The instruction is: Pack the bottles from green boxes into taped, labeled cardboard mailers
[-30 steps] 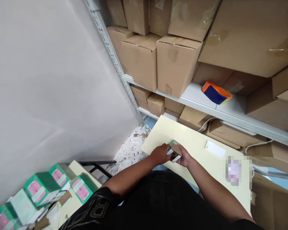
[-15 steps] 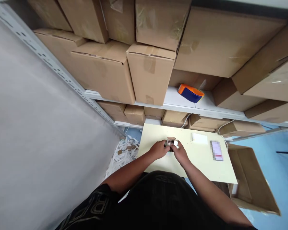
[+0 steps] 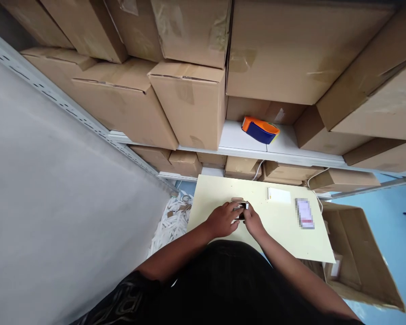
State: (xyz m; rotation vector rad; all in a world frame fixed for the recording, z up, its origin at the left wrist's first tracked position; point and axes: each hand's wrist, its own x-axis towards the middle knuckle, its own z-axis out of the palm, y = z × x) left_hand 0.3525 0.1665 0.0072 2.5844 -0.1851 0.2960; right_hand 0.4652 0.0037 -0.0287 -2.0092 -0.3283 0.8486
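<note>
A small light-edged box (image 3: 242, 217) with a dark inside lies between my hands over the pale yellow table (image 3: 277, 232). My right hand (image 3: 253, 222) grips its right side, thumb toward the inside. Spread fingers of my left hand (image 3: 222, 220) reach across the left part of the box, which they partly cover. What is inside cannot be made out. A small tan flap or piece (image 3: 237, 199) shows just beyond the box.
On the table's right lie a flat white box (image 3: 279, 195) and a blurred-out rectangular item (image 3: 304, 213). Shelves hold cardboard boxes (image 3: 189, 106) and an orange-and-blue object (image 3: 261, 131). An open carton (image 3: 365, 248) stands right; white scraps (image 3: 167, 228) cover the floor left.
My left hand has gone from gripping the box's left edge to lying across it with fingers spread. The right hand keeps its hold. The camera view has shifted slightly.
</note>
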